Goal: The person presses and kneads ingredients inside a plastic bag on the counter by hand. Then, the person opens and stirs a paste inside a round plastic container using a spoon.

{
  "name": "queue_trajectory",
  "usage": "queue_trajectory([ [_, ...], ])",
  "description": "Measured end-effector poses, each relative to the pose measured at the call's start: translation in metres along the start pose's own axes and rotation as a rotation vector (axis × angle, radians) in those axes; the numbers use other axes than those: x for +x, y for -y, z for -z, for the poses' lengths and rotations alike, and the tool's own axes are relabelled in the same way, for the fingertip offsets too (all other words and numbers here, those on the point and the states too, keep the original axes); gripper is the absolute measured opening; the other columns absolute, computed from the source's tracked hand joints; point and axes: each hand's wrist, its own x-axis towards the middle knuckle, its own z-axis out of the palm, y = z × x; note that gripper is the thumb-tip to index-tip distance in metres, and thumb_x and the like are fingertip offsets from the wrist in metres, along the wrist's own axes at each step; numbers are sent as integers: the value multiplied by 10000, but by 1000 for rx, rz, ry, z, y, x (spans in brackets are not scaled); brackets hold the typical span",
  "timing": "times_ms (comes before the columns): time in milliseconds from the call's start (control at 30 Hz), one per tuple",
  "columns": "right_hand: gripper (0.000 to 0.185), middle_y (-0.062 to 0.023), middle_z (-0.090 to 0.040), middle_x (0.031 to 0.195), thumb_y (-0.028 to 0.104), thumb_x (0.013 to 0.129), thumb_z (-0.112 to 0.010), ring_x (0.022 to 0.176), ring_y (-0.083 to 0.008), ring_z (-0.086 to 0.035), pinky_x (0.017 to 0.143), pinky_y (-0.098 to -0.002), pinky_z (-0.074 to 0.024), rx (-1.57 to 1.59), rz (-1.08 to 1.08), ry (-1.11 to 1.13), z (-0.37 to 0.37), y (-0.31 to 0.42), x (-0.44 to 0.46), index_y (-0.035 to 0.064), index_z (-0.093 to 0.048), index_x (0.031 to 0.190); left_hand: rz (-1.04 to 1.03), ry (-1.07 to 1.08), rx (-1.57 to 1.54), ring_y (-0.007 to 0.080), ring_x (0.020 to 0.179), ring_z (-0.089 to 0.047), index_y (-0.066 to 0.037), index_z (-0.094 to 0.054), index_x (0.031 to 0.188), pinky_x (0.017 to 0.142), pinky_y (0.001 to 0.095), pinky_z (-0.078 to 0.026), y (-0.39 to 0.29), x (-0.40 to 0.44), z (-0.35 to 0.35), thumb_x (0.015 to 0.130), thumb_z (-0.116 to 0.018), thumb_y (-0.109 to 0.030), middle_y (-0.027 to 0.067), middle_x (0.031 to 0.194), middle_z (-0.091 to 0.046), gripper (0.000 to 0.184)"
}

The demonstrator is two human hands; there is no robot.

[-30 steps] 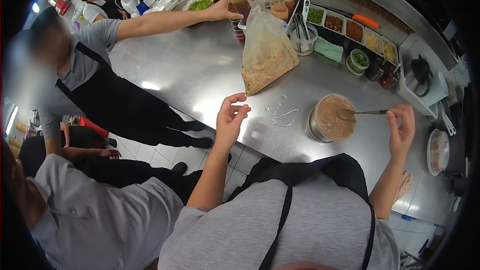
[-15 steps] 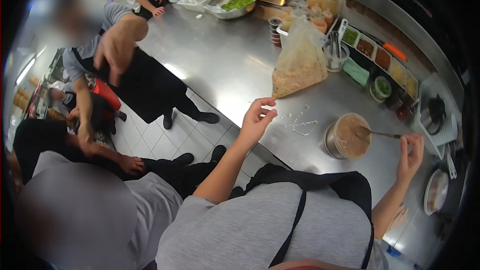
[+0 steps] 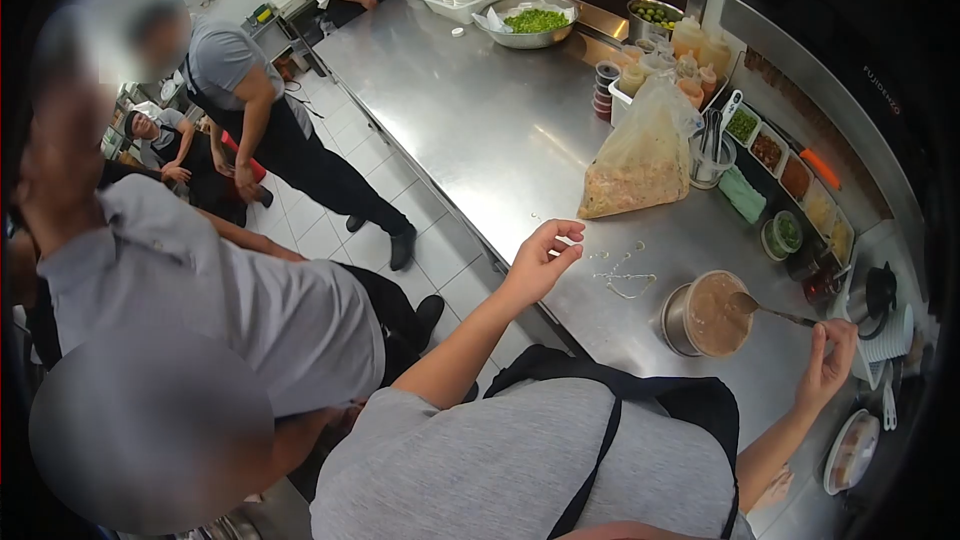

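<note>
My left hand (image 3: 543, 262) hovers over the table's near edge with fingers loosely curled and thumb apart, holding nothing. Just beyond its fingertips sits a clear plastic bag (image 3: 640, 165) filled with a pale orange, chunky mixture. Thin pale drips (image 3: 628, 285) mark the steel beside that hand. At the right, my right hand (image 3: 828, 365) has its fingertips at the handle end of a metal spoon (image 3: 785, 315), seemingly pinching it. The spoon's bowl rests in thick brown sauce (image 3: 715, 315), which fills a round metal container (image 3: 678, 325).
On the steel table (image 3: 450, 90) stand a bowl of chopped greens (image 3: 535, 22), sauce bottles (image 3: 688, 38), a utensil tub (image 3: 710, 160) and a condiment tray (image 3: 795, 180). A lidded round container (image 3: 853, 452) is at lower right. Co-workers stand close on my left, one person (image 3: 240, 300) nearest.
My view has shifted, so the table sits further right and lower. The nearest co-worker has risen and raised an arm; another has lowered theirs. My hands keep nearly the same pose.
</note>
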Motion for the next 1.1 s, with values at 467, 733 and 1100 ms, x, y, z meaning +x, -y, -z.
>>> queue_trajectory([
  [467,36,-90,-538,827,-36,781,-597,805,-179,-497,745,-252,-380,13,-47,-67,5,-3,-6,-30,-561,787,-15,51,-9,123,850,-579,-50,-520,1135,712,237,-452,11,-1,-2,842,-590,-80,42,1002,-574,303],
  [733,43,-54,-567,798,11,776,-645,751,-121,-509,696,-220,-394,124,-187,-252,2,-8,-7,-13,-612,791,32,35,99,117,855,-586,-44,-522,1143,706,226,-461,-4,-6,-10,847,-586,-88,56,1003,-571,306],
  [1100,61,-62,-574,776,9,755,-652,673,-131,-539,610,-234,-431,-58,94,38,-3,-4,21,-14,-610,793,55,33,133,150,855,-583,-30,-523,1140,720,248,-461,-7,-13,-18,859,-560,-99,71,1008,-575,292],
])
